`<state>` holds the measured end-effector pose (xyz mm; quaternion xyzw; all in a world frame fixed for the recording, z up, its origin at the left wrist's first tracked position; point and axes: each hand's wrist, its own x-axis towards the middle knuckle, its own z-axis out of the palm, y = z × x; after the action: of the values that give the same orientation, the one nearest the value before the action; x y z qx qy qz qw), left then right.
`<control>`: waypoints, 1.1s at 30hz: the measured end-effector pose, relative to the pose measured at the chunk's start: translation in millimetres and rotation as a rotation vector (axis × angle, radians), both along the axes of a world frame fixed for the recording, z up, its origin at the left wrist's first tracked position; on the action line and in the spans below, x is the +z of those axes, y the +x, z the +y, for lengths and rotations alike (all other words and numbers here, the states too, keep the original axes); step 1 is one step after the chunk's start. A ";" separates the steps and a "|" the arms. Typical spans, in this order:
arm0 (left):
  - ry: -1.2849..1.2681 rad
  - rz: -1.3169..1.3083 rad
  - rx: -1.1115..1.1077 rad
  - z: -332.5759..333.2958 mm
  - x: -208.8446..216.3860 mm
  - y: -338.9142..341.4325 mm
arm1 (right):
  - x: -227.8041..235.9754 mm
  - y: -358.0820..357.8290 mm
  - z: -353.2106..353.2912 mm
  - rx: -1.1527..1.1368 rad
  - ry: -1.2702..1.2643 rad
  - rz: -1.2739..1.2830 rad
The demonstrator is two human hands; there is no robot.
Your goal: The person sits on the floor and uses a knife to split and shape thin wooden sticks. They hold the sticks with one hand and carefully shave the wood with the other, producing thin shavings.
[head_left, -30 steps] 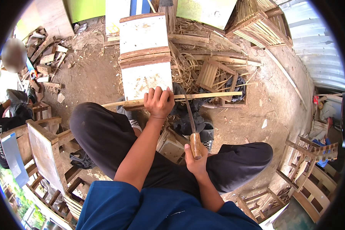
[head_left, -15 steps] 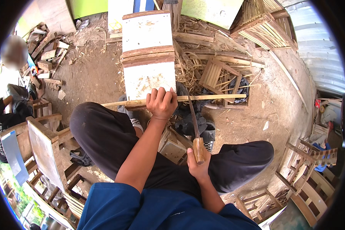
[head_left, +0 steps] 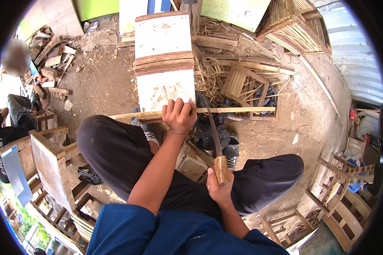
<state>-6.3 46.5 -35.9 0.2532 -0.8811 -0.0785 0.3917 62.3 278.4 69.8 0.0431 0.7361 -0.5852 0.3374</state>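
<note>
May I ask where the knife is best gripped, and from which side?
Grip the knife by its wooden handle, probably from the near side, as the right hand does: the thick handle lies nearest, while the slim blade extends away to the strip.

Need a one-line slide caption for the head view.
Left hand grips a strip by the white board; right hand holds a knife, its blade at the strip.

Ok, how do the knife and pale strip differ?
The knife has a dark blade and brown handle; the strip is pale. The knife points forward; the strip runs crosswise. The right hand holds the knife, the left hand the strip. Both are long and narrow.
</note>
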 end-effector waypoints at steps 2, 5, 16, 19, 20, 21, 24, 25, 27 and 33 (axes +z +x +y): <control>0.004 0.014 -0.007 -0.5 -0.1 -0.6 | 1.6 0.0 -2.5 0.021 0.025 0.033; 0.001 -0.006 0.001 -0.9 -0.8 -0.8 | 1.5 -3.3 -5.4 0.040 0.051 0.033; -0.011 -0.008 -0.006 -2.0 2.9 -2.3 | -34.6 -102.3 -91.2 0.053 0.126 0.088; -0.021 0.012 -0.007 -1.4 2.2 -1.0 | -29.7 -94.0 -79.8 0.023 -0.038 0.228; -0.005 -0.017 -0.004 0.0 1.6 0.1 | -26.4 -86.3 -69.4 0.027 -0.057 0.269; -0.008 -0.015 -0.001 -0.2 0.2 -0.2 | -21.7 -74.9 -57.3 0.057 -0.039 0.315; -0.019 0.005 0.003 0.8 -2.7 -0.1 | -13.5 -42.4 -27.7 0.069 -0.033 0.289; -0.018 0.004 0.004 0.9 -3.1 0.1 | -9.3 -32.8 -17.8 0.071 -0.021 0.216; -0.022 0.005 0.005 0.6 -3.5 -0.2 | -7.9 -18.7 -8.4 0.066 -0.029 0.163; -0.030 0.014 0.005 -0.6 -1.6 -1.0 | -7.5 3.0 3.4 0.072 0.020 0.130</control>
<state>-7.3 45.9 -37.5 0.2488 -0.8788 -0.0660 0.4019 65.3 281.8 62.3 -0.0181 0.7633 -0.5670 0.3092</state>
